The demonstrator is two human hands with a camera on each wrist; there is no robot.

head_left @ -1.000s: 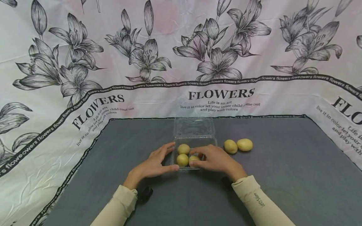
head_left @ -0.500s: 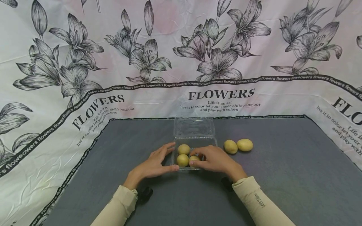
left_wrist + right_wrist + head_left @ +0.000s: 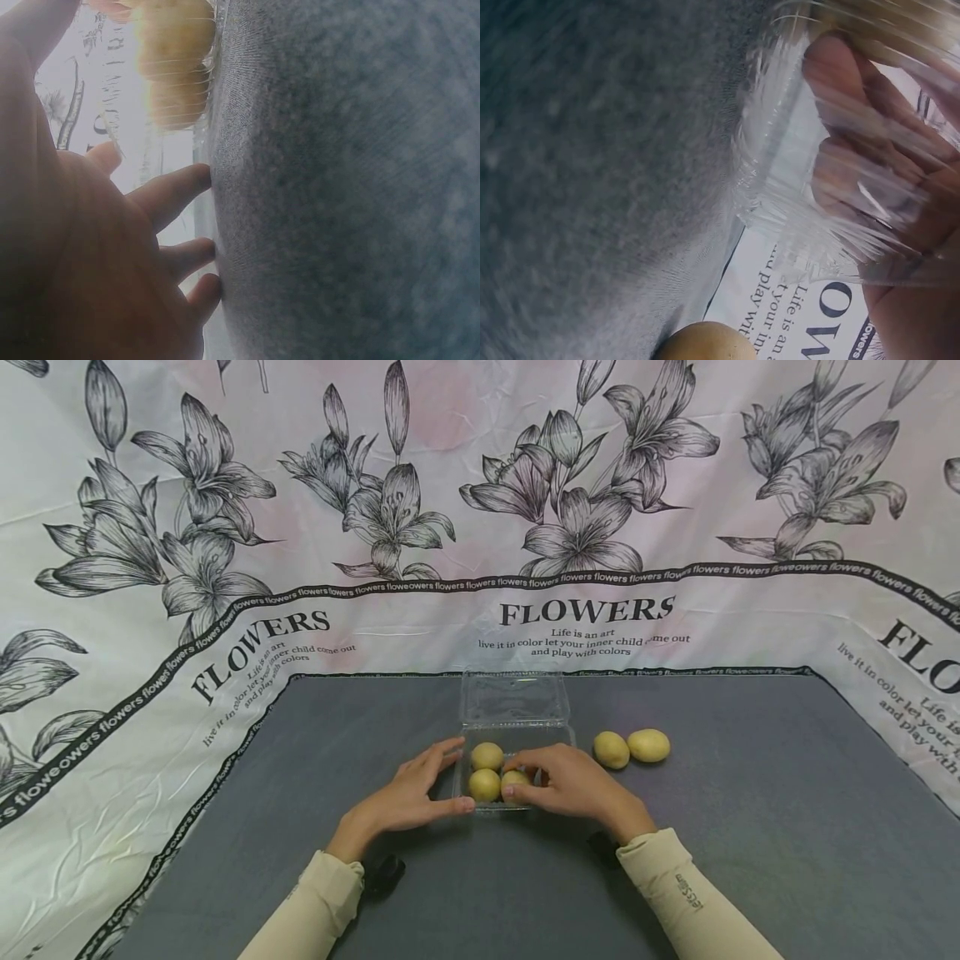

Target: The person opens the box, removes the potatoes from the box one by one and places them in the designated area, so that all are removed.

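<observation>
Left hand (image 3: 405,793) spread, fingers loosely straight beside a clear plastic box (image 3: 536,740), right hand (image 3: 573,783) pinching a yellow fruit (image 3: 515,781) inside it, two other fruits (image 3: 484,786) alongside, two loose fruits (image 3: 649,745) on the table (image 3: 757,827).

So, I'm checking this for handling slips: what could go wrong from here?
The right hand could bump the held fruit against the neighbouring fruit. The clear container might slide or flex if pressed. The two loose fruits outside it could roll if knocked.
</observation>
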